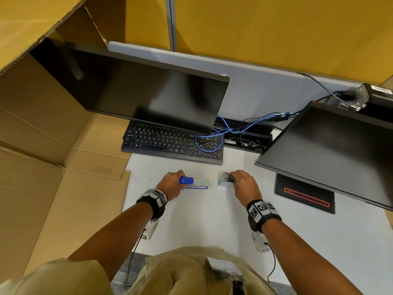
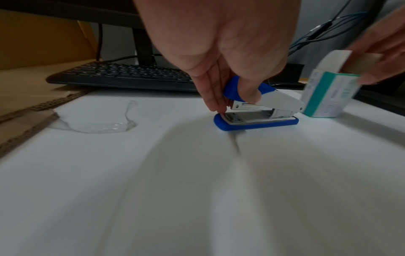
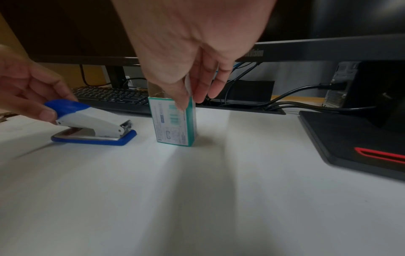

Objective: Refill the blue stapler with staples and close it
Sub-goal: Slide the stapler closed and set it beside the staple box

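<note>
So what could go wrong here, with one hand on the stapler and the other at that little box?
The staple box stands upright on its narrow end with the flap open; the right hand, reaching in from above, might tip it and spill staples. The left hand grips only the blue stapler's rear end, so it could slide on the smooth white desk. Its fingertips also sit near the hinge, where closing could pinch.
</note>
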Demonstrator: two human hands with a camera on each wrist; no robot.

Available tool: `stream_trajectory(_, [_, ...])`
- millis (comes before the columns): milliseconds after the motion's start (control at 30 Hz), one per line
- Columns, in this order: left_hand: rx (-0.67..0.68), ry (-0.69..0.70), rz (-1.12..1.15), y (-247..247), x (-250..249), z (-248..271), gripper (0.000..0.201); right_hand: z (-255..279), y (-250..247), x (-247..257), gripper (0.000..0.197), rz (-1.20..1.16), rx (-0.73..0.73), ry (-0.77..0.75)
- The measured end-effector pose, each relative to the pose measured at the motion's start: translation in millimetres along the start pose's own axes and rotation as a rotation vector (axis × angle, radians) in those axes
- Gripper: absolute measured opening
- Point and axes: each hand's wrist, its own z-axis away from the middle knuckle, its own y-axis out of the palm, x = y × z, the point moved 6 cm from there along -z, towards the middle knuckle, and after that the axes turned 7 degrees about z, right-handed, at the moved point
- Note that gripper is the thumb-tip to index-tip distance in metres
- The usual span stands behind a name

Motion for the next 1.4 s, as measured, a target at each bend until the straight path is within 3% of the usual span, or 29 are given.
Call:
stream_trajectory(500, [-0.002,0.002,-0.012,-7.7,-7.5,-12.3,0.022,11.1,-10.3,-11.6,0.032,0.01,0.031,0.041])
stream_trajectory(700, [0.032,0.006,-0.04,-7.5,-7.8,-14.4,0.024,14.8,-12.6,-13.8,0.046,0.078,0.065,0.04])
stream_trajectory(1400, [-0.027,0.089,-0.159,-6.9,-32.3,-8.1,0.056,14.7,-17.3,3.0,0.064,0.004,0.117,0.058])
